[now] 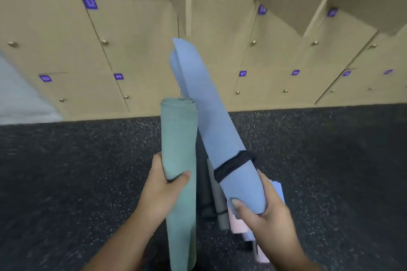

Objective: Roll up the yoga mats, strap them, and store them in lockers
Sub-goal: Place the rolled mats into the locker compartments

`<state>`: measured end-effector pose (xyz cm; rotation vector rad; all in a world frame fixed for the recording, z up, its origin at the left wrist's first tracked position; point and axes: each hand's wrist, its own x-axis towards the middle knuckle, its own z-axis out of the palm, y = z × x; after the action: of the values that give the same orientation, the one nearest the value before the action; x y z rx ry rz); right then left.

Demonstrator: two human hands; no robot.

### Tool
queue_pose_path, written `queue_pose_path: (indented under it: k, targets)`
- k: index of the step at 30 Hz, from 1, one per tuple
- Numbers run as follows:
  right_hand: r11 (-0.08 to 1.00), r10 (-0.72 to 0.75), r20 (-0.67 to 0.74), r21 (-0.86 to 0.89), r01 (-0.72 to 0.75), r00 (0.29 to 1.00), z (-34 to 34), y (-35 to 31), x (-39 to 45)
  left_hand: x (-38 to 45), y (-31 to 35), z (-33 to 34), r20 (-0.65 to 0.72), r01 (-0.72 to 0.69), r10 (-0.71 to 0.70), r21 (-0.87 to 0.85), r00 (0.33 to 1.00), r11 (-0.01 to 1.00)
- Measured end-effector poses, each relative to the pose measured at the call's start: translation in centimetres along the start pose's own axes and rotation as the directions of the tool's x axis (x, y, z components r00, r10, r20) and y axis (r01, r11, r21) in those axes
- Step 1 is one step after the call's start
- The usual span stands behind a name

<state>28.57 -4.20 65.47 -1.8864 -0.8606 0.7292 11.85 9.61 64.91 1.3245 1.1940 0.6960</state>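
Yoga mats, two of them rolled, are held up in front of the tan lockers [136, 57]. The teal mat [178, 152] is a plain, tight roll standing nearly upright, its spiral end toward the lockers; the left hand [164, 185] has its grip wrapped around the middle of it. The blue mat [204, 112] is longer-looking, bound near its lower end by a dark strap [233, 166], and its long axis leans up and to the left, the top end crossing above the teal roll. The right hand [262, 211] clasps its lower end. Below, on the speckled dark floor [77, 171], lie more rolled mats [217, 202] in grey and pale pink.
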Motion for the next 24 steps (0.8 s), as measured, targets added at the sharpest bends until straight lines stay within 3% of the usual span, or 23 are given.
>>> queue_pose_path:
  k: [7,12,16,24]
  targets:
    - [0.975,-0.21,0.043,0.089,0.205,0.977,3.7,-14.5,0.9,0.5,11.4,-9.5,-0.141,-0.215,0.212,-0.006,0.967,0.977]
    - [0.926,-0.321,-0.016,0.205,0.317,0.947,10.0,-22.3,2.1,2.0,15.7,-16.0,-0.264,-0.333,0.307,-0.059,0.915,0.941]
    - [0.897,-0.361,-0.002,0.272,0.348,0.932,15.1,-26.1,3.3,3.9,18.0,-21.0,-0.343,-0.388,0.335,-0.099,0.878,0.916]
    - [0.889,-0.342,-0.065,0.303,0.345,0.938,17.9,-28.6,9.6,11.2,20.3,-21.9,-0.284,-0.382,0.334,-0.133,0.899,0.914]
